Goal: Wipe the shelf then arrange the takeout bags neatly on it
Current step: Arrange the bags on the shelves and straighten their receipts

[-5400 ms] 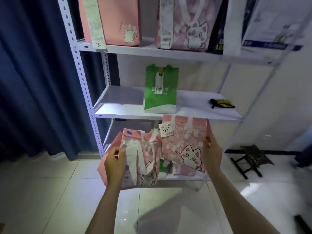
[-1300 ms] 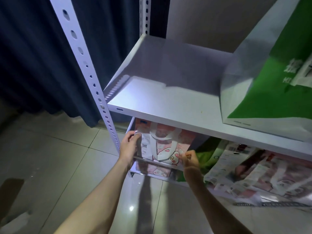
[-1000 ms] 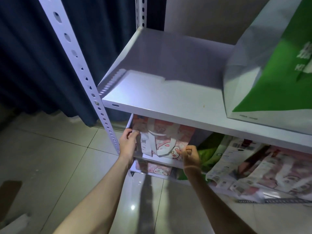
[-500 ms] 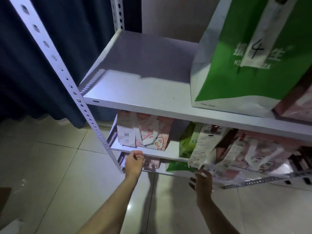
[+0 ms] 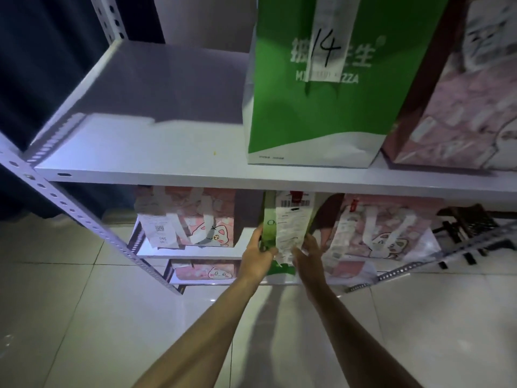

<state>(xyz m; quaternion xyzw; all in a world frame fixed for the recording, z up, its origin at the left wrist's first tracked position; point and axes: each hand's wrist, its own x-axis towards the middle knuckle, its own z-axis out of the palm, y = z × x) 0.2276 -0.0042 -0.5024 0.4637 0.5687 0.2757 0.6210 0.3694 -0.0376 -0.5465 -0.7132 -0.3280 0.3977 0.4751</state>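
A: Head view. What was held?

B: A small green takeout bag (image 5: 269, 232) with a long white receipt (image 5: 291, 228) was grasped between both hands on the lower shelf (image 5: 195, 249), near its front edge. The left hand (image 5: 256, 254) was curled round the bag's left side; the right hand (image 5: 309, 252) was laid against the receipt side, and its exact grip could not be determined.

A: Neighbouring items?

B: A pink cat-print bag (image 5: 193, 217) was seen standing at the lower shelf's left end, another pink bag (image 5: 380, 228) to the right. On the middle shelf (image 5: 140, 152), a large green bag marked 14 (image 5: 321, 88) was positioned beside a pink bag (image 5: 461, 102) at the right end.
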